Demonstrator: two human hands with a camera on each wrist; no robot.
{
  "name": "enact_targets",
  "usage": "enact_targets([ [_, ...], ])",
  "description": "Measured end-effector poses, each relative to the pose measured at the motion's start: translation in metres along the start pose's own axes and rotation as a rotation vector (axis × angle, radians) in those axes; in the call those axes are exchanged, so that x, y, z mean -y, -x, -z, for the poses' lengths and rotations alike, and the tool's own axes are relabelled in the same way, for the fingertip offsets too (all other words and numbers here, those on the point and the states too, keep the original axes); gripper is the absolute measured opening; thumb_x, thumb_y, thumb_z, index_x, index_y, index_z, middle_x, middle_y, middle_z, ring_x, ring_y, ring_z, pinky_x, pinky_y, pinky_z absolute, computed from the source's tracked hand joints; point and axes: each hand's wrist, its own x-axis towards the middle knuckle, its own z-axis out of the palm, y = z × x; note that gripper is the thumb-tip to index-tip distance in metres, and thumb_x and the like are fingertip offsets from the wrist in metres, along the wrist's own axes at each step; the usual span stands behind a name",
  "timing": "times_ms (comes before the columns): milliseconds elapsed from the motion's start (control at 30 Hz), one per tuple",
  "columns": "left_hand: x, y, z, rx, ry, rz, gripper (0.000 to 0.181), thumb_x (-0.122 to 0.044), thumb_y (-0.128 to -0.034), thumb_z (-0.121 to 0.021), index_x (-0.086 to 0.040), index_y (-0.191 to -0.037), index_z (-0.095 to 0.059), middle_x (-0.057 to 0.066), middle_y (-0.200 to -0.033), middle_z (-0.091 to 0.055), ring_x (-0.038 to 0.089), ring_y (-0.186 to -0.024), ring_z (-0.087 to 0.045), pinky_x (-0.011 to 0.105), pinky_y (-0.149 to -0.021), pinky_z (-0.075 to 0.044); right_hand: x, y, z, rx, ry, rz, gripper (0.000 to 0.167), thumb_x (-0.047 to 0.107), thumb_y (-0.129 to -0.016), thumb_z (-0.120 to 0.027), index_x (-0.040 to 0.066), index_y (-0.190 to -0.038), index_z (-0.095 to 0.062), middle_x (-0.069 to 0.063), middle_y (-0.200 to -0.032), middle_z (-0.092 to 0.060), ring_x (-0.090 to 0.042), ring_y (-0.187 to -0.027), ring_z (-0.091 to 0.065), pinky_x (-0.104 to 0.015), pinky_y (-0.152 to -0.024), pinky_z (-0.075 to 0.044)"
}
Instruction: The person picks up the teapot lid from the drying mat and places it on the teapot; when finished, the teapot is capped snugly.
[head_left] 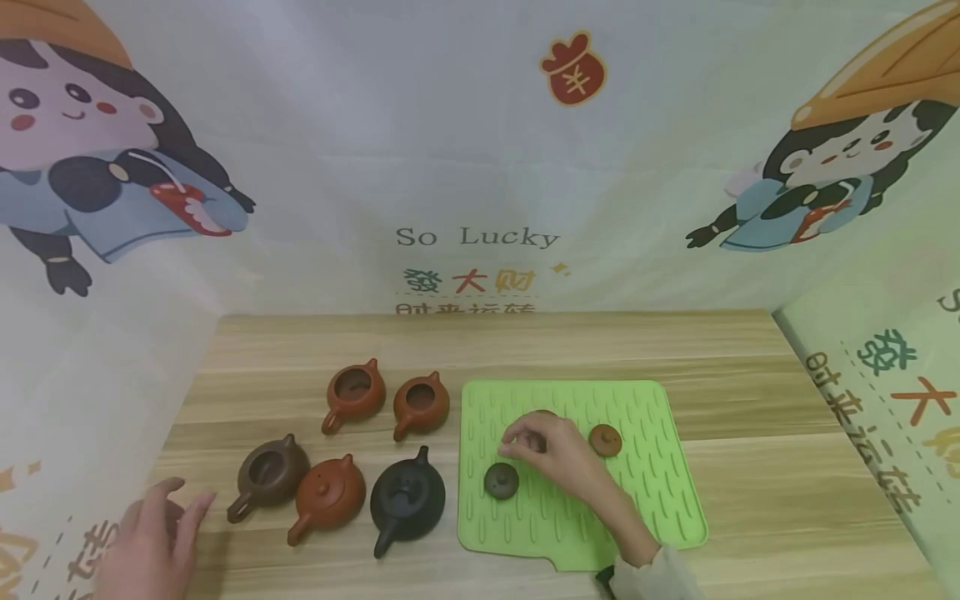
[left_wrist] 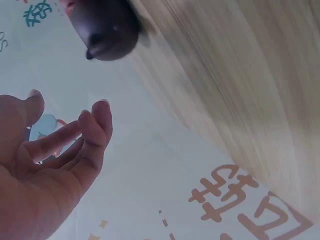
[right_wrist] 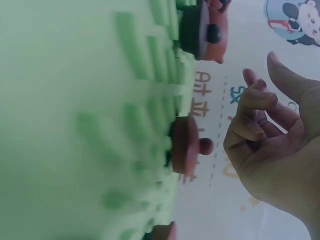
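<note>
Teapots, count five: one brown teapot (head_left: 290, 481), one lidded orange teapot (head_left: 327, 493), one black teapot (head_left: 407, 508), plus a left open orange teapot (head_left: 375, 393) and a right open orange teapot (head_left: 441, 410) in the row behind. I cannot tell how the black one's top sits.

Lids on the green mat (head_left: 637, 500), count three: one dark lid (head_left: 501, 481), one middle reddish lid (right_wrist: 186, 145), partly hidden by the right hand (head_left: 562, 450) in my head view, and one right orange lid (head_left: 605, 440).

Right hand hangs over the mat, fingers bent, thumb and forefinger apart. Left hand (head_left: 153, 533): loosely curved, thumb apart, left of the brown teapot.

Edges: I read a narrow strip between black teapot and mat; wider wood from mat to right table edge, and behind it.
</note>
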Motion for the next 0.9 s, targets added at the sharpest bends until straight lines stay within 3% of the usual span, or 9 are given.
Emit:
enact_targets([
  [133, 0.013, -0.006, -0.001, 0.107, -0.037, -0.031, 0.049, -0.034, -0.1162, -0.058, 0.015, -0.121, -0.060, 0.020, -0.075, -0.064, 0.037, -0.061, -0.061, 0.039, -0.051, -0.045, -0.007, 0.008, -0.003, 0.049, -0.058, 0.031, 0.016, 0.012, -0.097, -0.085, 0.003, -0.108, -0.078, 0.003, -0.086, -0.064, 0.002, -0.074, -0.053, -0.022, -0.068, -0.052],
  [300, 0.018, -0.010, -0.007, 0.389, -0.060, 0.030, 0.056, -0.038, -0.1178, -0.053, 0.018, -0.123, -0.058, 0.023, -0.084, -0.067, 0.039, -0.070, -0.068, 0.052, -0.062, -0.057, -0.010, 0.012, -0.008, 0.124, -0.105, 0.057, 0.025, 0.007, -0.091, -0.088, 0.001, -0.113, -0.077, 0.000, -0.089, -0.066, 0.003, -0.073, -0.054, -0.022, -0.068, -0.052],
  [433, 0.016, -0.006, -0.015, 0.492, -0.026, 0.050, 0.052, -0.036, -0.1164, -0.058, 0.016, -0.122, -0.058, 0.020, -0.084, -0.066, 0.038, -0.074, -0.070, 0.059, -0.070, -0.058, -0.012, 0.014, -0.011, 0.144, -0.101, 0.043, 0.027, 0.005, -0.089, -0.089, 0.003, -0.114, -0.077, 0.001, -0.090, -0.066, 0.003, -0.074, -0.053, -0.022, -0.068, -0.051],
  [700, 0.014, 0.006, -0.029, 0.368, -0.003, -0.076, 0.032, -0.023, -0.1115, -0.068, 0.008, -0.113, -0.064, 0.016, -0.079, -0.063, 0.046, -0.070, -0.068, 0.062, -0.062, -0.054, -0.016, 0.016, -0.014, 0.130, -0.081, 0.061, 0.025, 0.002, -0.089, -0.089, 0.005, -0.112, -0.079, 0.001, -0.089, -0.066, 0.003, -0.075, -0.053, -0.022, -0.069, -0.052],
  [900, 0.011, 0.010, -0.033, 0.280, 0.010, -0.112, 0.021, -0.017, -0.1106, -0.068, 0.002, -0.106, -0.063, 0.008, -0.073, -0.054, 0.032, -0.060, -0.060, 0.054, -0.054, -0.049, -0.018, 0.014, -0.014, 0.145, -0.071, 0.065, 0.023, 0.002, -0.090, -0.088, 0.005, -0.111, -0.079, 0.002, -0.088, -0.065, 0.004, -0.074, -0.051, -0.022, -0.068, -0.050],
])
